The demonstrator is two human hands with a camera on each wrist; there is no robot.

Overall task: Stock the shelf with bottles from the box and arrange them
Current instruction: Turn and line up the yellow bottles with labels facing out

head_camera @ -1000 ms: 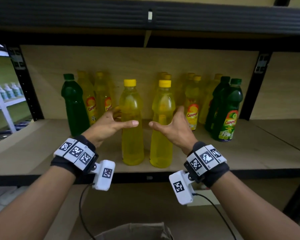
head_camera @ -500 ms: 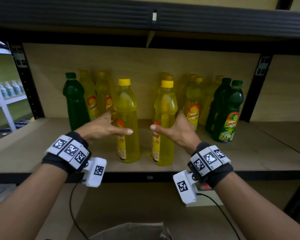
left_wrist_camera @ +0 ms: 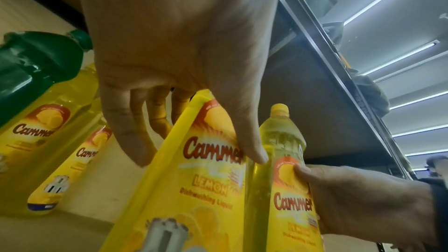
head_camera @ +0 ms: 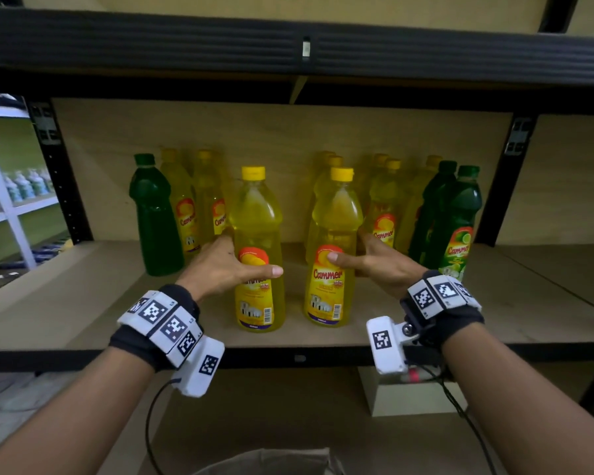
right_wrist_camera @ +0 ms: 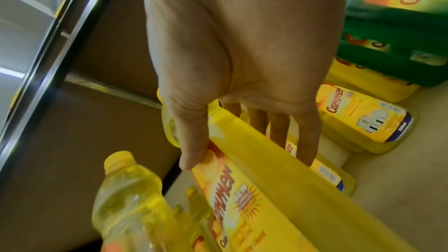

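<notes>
- Gripping a yellow bottle each, the hands stood side by side at the front of the shelf [head_camera: 83, 303].
- The left hand [head_camera: 220, 265] wrapped the left bottle [head_camera: 258, 234] at its label, thumb across the front and fingers round the back.
- The left wrist view showed that thumb [left_wrist_camera: 247, 137] pressed on the "Cammer" label and the fingers [left_wrist_camera: 130, 131] curled behind the bottle.
- The right hand [head_camera: 378, 264] gripped the right bottle [head_camera: 335, 234] the same way, thumb on the front label, fingers behind.
- In the right wrist view the right thumb [right_wrist_camera: 191, 141] lay on the label's top edge and the fingers [right_wrist_camera: 305, 137] reached round the far side.
- Both held bottles stood upright on the shelf board with labels facing out, near each other but apart.
- Behind them more yellow bottles [head_camera: 384, 214] stood in rows toward the back panel, some blurred.
- One green bottle [head_camera: 155, 217] stood at the left end of the group, and two green bottles [head_camera: 460, 221] at the right end.
- The box [head_camera: 264, 462] showed only as a flap at the bottom edge of the head view, below the shelf.
- Each wrist carried a black band with white marker tags [head_camera: 165, 323] and a small camera.
</notes>
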